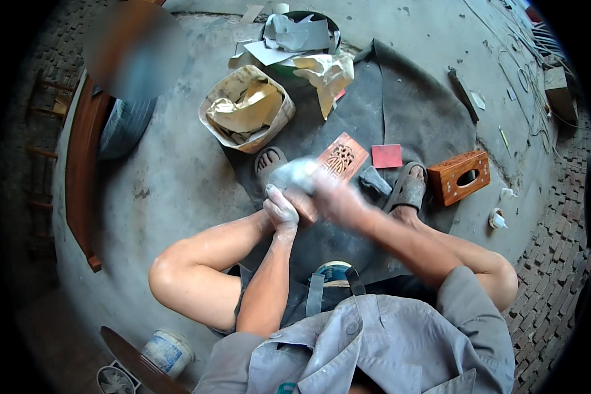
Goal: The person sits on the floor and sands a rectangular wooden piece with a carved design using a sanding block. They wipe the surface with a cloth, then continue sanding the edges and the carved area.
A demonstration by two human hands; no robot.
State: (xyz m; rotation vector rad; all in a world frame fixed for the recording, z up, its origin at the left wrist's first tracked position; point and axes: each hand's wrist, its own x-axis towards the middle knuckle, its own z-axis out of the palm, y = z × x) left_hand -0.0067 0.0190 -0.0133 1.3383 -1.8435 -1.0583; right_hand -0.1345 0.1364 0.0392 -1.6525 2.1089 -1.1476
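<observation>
Carved wood piece (343, 156): reddish-brown, pierced pattern, between the sandals (410, 194), partly hidden behind hands.
Left hand (282, 210): dusty, half-curled near the wood's lower end, thumb up; exact grip can't tell.
Right hand (338, 197): motion-blurred over the wood; spread or pinching, can't tell.
Red square (387, 156): flat, near the carving.
Wooden box (461, 177): glossy, oval hole.
Mat (420, 98): dark, creased.
Bin (210, 118): pale, crumpled paper (243, 111) inside.

Carved brn wood pc (343, 156) — slanted, pt. hidden; pale item (291, 175) — blurred.
</observation>
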